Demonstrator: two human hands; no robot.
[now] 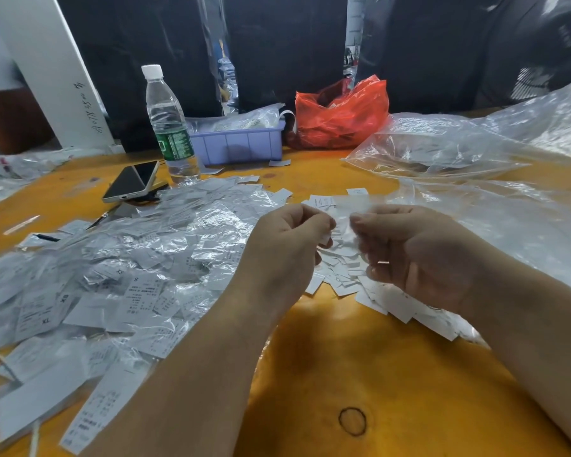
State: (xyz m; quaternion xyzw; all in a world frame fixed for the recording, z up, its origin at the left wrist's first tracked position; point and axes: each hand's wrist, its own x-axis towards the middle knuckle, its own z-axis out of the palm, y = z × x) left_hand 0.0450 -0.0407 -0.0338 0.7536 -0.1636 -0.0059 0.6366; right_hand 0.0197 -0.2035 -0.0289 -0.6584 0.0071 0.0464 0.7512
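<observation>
My left hand (285, 245) and my right hand (419, 255) are raised close together above the orange table (343, 374). Between their fingertips they pinch a small clear plastic sleeve with a white label (343, 219); it is blurred. A broad heap of bagged white size labels (119, 285) covers the table on the left. A smaller pile of loose white labels (370, 288) lies under and in front of my right hand.
A water bottle (170, 127), a phone (132, 184), a lilac plastic bin (241, 145) and a red plastic bag (340, 113) stand at the back. Large clear plastic bags (459, 143) spread over the right side. A dark pen (101, 219) lies left of the heap.
</observation>
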